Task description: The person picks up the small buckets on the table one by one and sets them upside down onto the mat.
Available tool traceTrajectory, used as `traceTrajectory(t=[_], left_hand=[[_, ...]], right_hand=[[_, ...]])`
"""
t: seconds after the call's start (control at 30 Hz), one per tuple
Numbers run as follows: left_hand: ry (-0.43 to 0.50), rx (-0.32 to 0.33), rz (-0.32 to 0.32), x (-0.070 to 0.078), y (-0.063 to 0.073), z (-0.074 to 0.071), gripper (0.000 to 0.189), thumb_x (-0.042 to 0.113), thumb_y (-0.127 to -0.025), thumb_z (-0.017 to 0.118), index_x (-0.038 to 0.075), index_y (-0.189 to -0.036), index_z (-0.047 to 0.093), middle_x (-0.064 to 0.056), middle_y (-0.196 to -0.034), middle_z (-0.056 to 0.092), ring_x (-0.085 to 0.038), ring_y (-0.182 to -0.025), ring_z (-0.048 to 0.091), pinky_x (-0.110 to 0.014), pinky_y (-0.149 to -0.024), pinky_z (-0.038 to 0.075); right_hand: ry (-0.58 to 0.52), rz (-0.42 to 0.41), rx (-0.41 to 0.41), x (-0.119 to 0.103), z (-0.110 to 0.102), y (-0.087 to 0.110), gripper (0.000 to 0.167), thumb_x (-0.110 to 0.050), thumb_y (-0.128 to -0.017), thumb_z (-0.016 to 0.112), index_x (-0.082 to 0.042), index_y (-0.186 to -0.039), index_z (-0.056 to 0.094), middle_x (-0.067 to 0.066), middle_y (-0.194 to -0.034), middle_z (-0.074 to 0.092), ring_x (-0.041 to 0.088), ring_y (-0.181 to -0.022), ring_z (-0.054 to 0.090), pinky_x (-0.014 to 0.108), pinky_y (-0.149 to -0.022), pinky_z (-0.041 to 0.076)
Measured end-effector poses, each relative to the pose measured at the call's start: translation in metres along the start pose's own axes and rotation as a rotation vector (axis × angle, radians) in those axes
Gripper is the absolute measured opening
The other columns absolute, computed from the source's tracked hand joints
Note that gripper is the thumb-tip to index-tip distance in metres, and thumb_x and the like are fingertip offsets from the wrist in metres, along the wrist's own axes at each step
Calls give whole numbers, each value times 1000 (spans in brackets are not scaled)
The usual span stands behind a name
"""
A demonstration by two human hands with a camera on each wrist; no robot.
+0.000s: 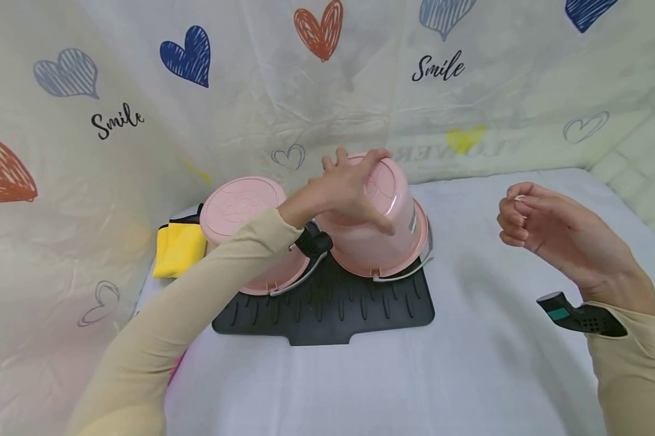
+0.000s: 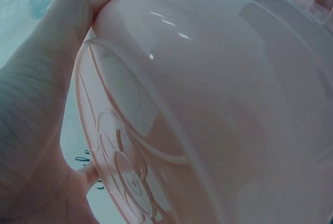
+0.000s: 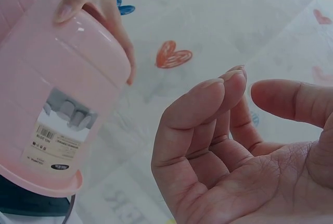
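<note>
Two pink buckets stand upside down on a black ribbed mat [image 1: 319,318]. My left hand [image 1: 345,192] spans the upturned base of the right-hand bucket [image 1: 384,242], gripping it with the thumb on the near side and the fingers spread across the far edge. The left wrist view shows the thumb against this bucket's glossy wall [image 2: 208,78]. Its label [image 3: 60,133] faces the right wrist camera. The left-hand bucket [image 1: 243,209] is partly covered by my left forearm. My right hand [image 1: 572,242] hangs in the air to the right, loosely curled, holding nothing.
A folded yellow cloth [image 1: 179,248] with black edging lies left of the buckets. Metal bucket handles [image 1: 404,277] lie along the rims on the mat. A white cloth [image 1: 469,375] covers the table, and a heart-printed curtain [image 1: 360,91] hangs behind it.
</note>
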State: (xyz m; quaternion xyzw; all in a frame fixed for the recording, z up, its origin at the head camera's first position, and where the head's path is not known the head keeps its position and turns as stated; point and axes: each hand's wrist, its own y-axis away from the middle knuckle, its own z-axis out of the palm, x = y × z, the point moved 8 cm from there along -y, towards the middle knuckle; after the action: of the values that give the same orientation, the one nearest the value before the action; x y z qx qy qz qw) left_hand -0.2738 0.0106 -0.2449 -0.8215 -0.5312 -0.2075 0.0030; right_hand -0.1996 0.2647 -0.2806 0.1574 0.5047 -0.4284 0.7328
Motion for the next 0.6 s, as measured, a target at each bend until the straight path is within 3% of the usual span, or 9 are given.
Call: traceTrajectory(t=[0.27, 0.6], left_hand=[[3, -17, 13, 1, -5, 5, 119, 62, -66, 92, 45, -160, 21, -23, -149, 25, -42, -127, 32, -65, -87, 47], [-5, -38, 26, 3, -9, 9, 119, 61, -68, 92, 44, -161, 19, -20, -146, 28, -39, -122, 34, -64, -87, 45]], right_hand=[[-45, -12, -19, 2, 1, 1, 45, -3, -112, 10, 3, -116, 54, 10, -89, 48, 27, -72, 28, 39, -69, 20], [0, -8, -8, 1, 1, -2, 44, -2, -112, 11, 2, -114, 55, 9, -87, 49, 26, -71, 28, 38, -68, 20]])
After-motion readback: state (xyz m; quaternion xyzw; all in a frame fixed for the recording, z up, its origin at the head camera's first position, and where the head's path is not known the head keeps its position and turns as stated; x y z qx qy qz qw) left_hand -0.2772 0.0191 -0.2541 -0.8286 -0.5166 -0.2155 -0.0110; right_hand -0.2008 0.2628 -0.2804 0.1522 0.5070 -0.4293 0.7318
